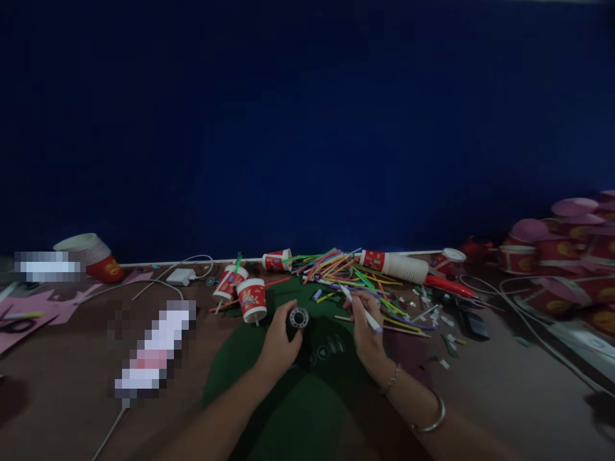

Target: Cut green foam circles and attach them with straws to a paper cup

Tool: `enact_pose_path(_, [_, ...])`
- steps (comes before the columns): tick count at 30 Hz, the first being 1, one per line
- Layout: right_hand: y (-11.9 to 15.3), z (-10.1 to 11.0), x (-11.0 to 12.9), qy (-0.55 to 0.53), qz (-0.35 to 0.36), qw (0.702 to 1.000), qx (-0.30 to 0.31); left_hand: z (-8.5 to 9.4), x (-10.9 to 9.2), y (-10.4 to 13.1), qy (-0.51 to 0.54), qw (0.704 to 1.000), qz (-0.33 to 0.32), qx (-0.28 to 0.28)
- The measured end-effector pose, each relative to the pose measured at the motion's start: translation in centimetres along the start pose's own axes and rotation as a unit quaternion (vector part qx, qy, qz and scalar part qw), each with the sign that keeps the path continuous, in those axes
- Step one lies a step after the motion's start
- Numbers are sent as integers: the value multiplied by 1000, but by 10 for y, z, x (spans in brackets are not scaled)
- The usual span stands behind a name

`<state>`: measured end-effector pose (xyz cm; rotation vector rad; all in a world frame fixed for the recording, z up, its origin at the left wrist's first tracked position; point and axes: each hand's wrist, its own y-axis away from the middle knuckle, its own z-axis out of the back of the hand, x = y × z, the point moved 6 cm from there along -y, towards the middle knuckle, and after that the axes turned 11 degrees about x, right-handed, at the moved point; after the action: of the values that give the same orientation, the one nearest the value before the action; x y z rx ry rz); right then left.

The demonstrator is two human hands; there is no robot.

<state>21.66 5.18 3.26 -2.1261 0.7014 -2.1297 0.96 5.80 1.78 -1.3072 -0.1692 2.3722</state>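
My left hand (pixel 282 333) is closed around a small grey ring (pixel 298 318) with a patterned rim and a dark centre, above a dark green sheet (pixel 250 368). A white marker (pixel 369 315) with a pale purple end is gripped in my right hand (pixel 368 336), its tip pointing up and left. Between the hands, light outlines (pixel 331 347) of a circle and pointed leaf shapes show on the green sheet. A small pale purple cap-like piece (pixel 317 294) lies just beyond. Several coloured sticks (pixel 341 272) are heaped past my right hand.
Red paper cups (pixel 252 301) lie left of centre, and a nested cup stack (pixel 403 266) lies behind the sticks. Paper scraps (pixel 444 320) and red-handled scissors (pixel 451 286) sit right. Cables (pixel 523 320) cross the table; decorated cups (pixel 567 250) crowd the far right.
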Motion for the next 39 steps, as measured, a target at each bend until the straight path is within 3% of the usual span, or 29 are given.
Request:
enact_pose_path(4, [-1, -5, 6, 29, 10, 999, 20, 1, -14, 3, -105, 994, -37, 23])
enact_pose_path(8, [1, -10, 7, 19, 27, 998, 54, 1, -34, -8, -188, 980, -29, 59])
enact_pose_path(11, [4, -14, 6, -2, 50, 995, 81, -11, -43, -37, -283, 950, -12, 129])
enact_pose_path(13, [5, -14, 6, -10, 61, 995, 81, -23, -39, -61, -317, 931, 35, 177])
enact_pose_path(14, [6, -14, 5, -15, 62, 995, 76, -27, -32, -72, -304, 931, 80, 187])
enact_pose_path(17, [5, -13, 2, -38, 48, 996, 61, -40, -23, -97, -276, 935, 116, 188])
enact_pose_path(20, [3, -12, -1, -53, 29, 997, 51, -42, -15, -104, -222, 951, 142, 161])
enact_pose_path(25, [2, -13, -3, -47, 24, 997, 59, -27, -12, -92, -52, 985, 143, 83])
enact_pose_path(29, [8, -21, -2, -40, 40, 992, 113, -24, -9, -75, 109, 979, 161, 60])
enact_pose_path(31, [12, -24, -1, -32, 46, 990, 133, -24, -10, -66, 216, 959, 179, 42])
enact_pose_path(33, [14, -27, 0, -21, 42, 987, 151, -29, -9, -56, 408, 885, 224, 13])
enact_pose_path(35, [15, -28, 1, -15, 37, 986, 163, -34, -13, -49, 505, 825, 252, 0])
enact_pose_path(37, [14, -27, 3, -9, 40, 986, 161, -37, -17, -46, 521, 813, 261, 7])
enact_pose_path(39, [13, -26, 5, -4, 45, 987, 155, -39, -20, -45, 507, 823, 255, 26])
